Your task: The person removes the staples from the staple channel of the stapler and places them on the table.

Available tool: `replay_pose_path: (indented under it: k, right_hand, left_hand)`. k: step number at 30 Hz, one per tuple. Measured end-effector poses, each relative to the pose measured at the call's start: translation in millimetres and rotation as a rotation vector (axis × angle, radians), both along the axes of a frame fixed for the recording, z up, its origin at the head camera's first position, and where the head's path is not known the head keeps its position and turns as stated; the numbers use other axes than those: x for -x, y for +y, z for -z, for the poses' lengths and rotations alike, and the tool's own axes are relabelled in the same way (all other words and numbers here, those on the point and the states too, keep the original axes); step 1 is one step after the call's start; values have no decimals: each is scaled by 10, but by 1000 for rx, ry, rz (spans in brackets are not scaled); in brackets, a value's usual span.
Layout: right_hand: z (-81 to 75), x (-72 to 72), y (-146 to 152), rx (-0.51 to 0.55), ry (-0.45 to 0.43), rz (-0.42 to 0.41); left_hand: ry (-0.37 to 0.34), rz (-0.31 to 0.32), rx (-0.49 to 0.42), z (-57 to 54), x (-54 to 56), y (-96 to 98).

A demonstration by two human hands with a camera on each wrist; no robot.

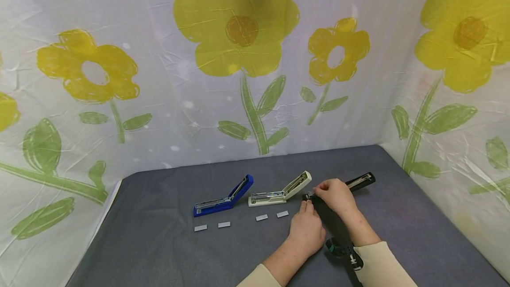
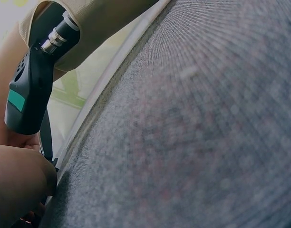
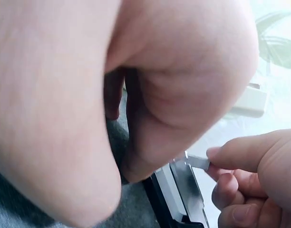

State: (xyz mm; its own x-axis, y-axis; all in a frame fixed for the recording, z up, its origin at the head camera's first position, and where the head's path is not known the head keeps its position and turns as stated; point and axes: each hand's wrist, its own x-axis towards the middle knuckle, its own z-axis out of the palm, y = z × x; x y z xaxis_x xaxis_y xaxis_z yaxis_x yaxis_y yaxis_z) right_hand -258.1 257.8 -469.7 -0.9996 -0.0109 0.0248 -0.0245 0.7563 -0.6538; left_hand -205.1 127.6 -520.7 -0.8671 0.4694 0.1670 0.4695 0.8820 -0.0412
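Observation:
My right hand (image 1: 336, 196) pinches a small silver staple strip (image 3: 198, 162) between thumb and forefinger, right at the channel of an open black stapler (image 3: 181, 190). In the head view this stapler's raised arm (image 1: 362, 181) shows beyond the right hand, which hides much of the rest. At its near end, the extended fingertips of my left hand (image 1: 307, 229) touch the stapler, the thumb apart. The left hand also fills much of the right wrist view. Only part of a hand (image 2: 22, 175) shows in the left wrist view; the stapler there is mostly hidden.
Left of the hands stand an open cream stapler (image 1: 268, 199) and an open blue stapler (image 1: 215, 206). Several grey staple strips (image 1: 261, 217) lie in front of them on the dark grey cloth (image 1: 159, 251). A black wrist device (image 1: 336, 247) sits on the right forearm.

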Motion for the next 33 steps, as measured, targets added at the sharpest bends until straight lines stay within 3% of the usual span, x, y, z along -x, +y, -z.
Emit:
replay_pose_path:
  k: [13,27,33]
  right_hand:
    - [4,-3,18,103,-23,49]
    - [-292,-62,250,165,-131,52]
    - [-363,-80,358,106,-186,9]
  left_hand:
    - [22,15,-20,-7,-23,-26]
    - [32,34,-40,-2,-20,-36]
    - [38,31,-34,5,-13,-34]
